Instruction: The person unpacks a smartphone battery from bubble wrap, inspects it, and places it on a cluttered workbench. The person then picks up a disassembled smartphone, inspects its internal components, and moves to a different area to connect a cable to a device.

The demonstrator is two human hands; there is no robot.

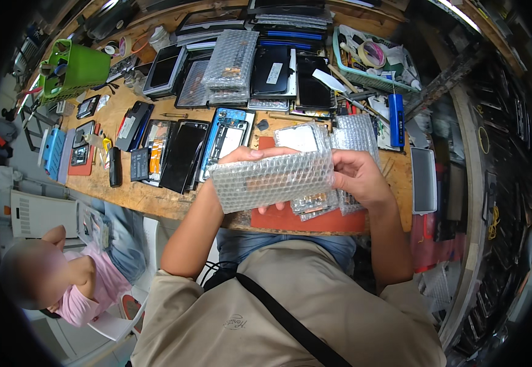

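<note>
A flat packet in clear bubble wrap (266, 183) is held up over the near edge of the workbench, its contents blurred by the bubbles. My left hand (247, 155) is closed round its left part, with some fingers behind it. At the right end, my right hand (362, 177) pinches the wrap between thumb and fingers. Below and behind the packet, more bubble-wrapped pieces (306, 138) lie on a red mat (339, 224). Left of them is an opened blue-framed phone or tablet (217, 136), beside a black screen panel (183, 156).
Stacked screens and bubble-wrapped packets (232, 58) fill the back of the bench. A green basket (79, 64) stands far left, a teal basket of tape and tools (376, 72) far right. A blue pen-shaped tool (396, 116) lies near the right edge. Someone in pink (88, 293) sits at lower left.
</note>
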